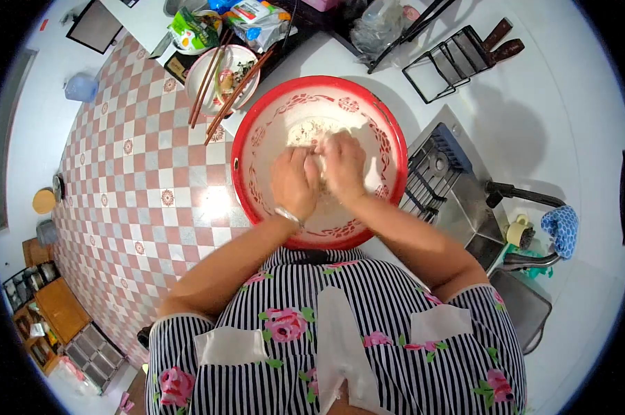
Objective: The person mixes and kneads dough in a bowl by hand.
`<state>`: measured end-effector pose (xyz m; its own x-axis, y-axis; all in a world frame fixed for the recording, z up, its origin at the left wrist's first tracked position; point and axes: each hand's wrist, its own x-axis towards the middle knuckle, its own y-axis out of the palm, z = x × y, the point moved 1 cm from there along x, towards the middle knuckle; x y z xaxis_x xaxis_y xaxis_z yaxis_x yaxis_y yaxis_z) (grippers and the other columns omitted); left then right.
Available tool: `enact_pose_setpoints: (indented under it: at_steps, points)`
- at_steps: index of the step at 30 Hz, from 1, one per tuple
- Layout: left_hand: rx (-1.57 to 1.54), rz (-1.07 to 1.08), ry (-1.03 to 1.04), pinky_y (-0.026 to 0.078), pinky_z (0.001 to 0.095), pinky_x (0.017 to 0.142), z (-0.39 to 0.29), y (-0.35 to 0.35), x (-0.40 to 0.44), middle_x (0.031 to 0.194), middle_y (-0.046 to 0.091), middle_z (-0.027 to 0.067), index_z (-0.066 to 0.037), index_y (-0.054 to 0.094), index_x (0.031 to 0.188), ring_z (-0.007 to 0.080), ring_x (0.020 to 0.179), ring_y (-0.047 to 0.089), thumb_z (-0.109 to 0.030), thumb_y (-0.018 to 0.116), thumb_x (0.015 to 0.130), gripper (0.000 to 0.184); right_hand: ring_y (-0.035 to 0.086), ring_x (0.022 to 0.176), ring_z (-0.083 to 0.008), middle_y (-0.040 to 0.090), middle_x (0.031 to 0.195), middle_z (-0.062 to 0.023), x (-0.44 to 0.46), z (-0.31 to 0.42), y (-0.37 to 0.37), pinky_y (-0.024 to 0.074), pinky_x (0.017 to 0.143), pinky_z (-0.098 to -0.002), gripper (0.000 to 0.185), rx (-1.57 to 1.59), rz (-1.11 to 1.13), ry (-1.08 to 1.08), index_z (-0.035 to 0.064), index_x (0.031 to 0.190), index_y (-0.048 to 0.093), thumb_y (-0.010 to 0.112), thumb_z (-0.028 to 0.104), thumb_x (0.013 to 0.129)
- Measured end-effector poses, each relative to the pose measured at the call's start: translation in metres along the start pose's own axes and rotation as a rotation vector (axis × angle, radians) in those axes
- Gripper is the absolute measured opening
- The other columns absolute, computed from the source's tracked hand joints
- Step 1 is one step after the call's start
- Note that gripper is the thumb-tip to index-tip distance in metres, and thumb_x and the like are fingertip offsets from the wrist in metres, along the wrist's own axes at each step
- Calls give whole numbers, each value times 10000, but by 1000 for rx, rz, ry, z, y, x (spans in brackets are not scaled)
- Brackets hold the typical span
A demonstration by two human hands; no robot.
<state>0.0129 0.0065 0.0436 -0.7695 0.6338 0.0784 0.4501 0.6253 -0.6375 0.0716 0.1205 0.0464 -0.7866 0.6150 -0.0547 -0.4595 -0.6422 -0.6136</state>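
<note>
Flour (307, 130): inside the basin at the centre of the frame, pale and loose, flecked with darker bits, partly covered by both hands.
Left hand (295, 181): down in the basin, just left of centre, back upward; fingers bent and close together, contents underneath hidden, so impossible to say if holding anything.
Right hand (343, 163): just beside the left, slightly blurred; fingers curled inward, grip too unclear to tell.
Bracelet (287, 216): pale, around the left wrist.
Basin (399, 159): white inside with red patterns, red-rimmed, filling the middle of the frame.
Bowl (240, 54): upper left of centre, near the basin, with food inside and brown chopsticks (243, 90) across.
Packets (254, 28): bunched at the top, just beyond the bowl.
Knives (507, 50): brown-handled, standing in a black rack, upper right.
Sink (478, 211): right of the basin, below the tap (527, 194); blue cloth (560, 232) at far right.
Shirt (340, 315): striped, flowered, across the bottom.
Floor (146, 166): checked tiles, left side.
</note>
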Motion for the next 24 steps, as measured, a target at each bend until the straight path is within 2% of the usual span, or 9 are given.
enact_pose_setpoints:
  at_steps: [2,4,7,13,16,17,20,21,24]
  points:
    - [-74,-247,131,429,447,781,11,16,-14,922,586,167,-54,589,930,360,884,557,-181,462,904,182,510,818,-365,553,826,-166,-21,-16,35,368,794,-476,254,-53,-275,-88,5,856,591,449,206,917]
    - [17,-260,133,411,429,815,23,26,-15,982,584,144,-54,585,924,339,912,535,-159,468,877,164,496,817,-367,543,820,-160,-28,-27,53,353,806,-476,231,1,-447,-185,19,854,583,442,194,910]
    - [170,-277,40,413,426,811,32,43,10,1011,596,136,-50,593,924,328,905,546,-145,459,866,174,506,845,-348,553,859,-148,3,-49,68,354,791,-453,184,-65,-364,-176,27,839,561,478,188,868]
    - [55,-218,-27,433,432,791,62,49,43,964,599,148,-50,604,918,348,888,558,-144,434,880,198,532,814,-325,577,830,-126,42,-56,76,362,750,-450,145,-237,-276,-219,54,800,549,528,195,824]
    - [163,-171,-101,442,439,780,60,46,54,929,587,163,-33,603,924,367,874,560,-163,403,907,239,550,766,-322,595,782,-123,59,-54,74,376,719,-456,137,-255,-188,-214,65,757,550,542,189,814]
    - [133,-185,-123,451,462,774,62,47,55,904,556,170,-42,585,909,382,893,546,-192,438,884,212,556,749,-321,600,763,-123,64,-52,73,381,709,-457,137,-268,-164,-218,68,741,551,545,185,810]
    - [250,-221,-104,452,476,765,73,56,51,922,557,175,-37,568,890,382,884,549,-207,408,920,235,572,717,-331,604,702,-127,72,-43,68,393,678,-468,161,-302,-146,-231,69,698,564,553,182,811]
    - [248,-200,-145,450,481,764,68,55,53,927,557,186,-30,553,876,390,879,551,-229,396,941,262,570,743,-357,604,721,-151,74,-40,65,389,682,-489,224,-249,-98,-192,65,706,567,502,212,861]
    - [250,-230,-132,450,488,750,66,56,54,924,555,191,-26,552,891,395,868,548,-247,405,942,270,603,757,-345,631,724,-143,78,-45,69,427,703,-479,228,-304,-106,-232,64,734,614,556,254,847]
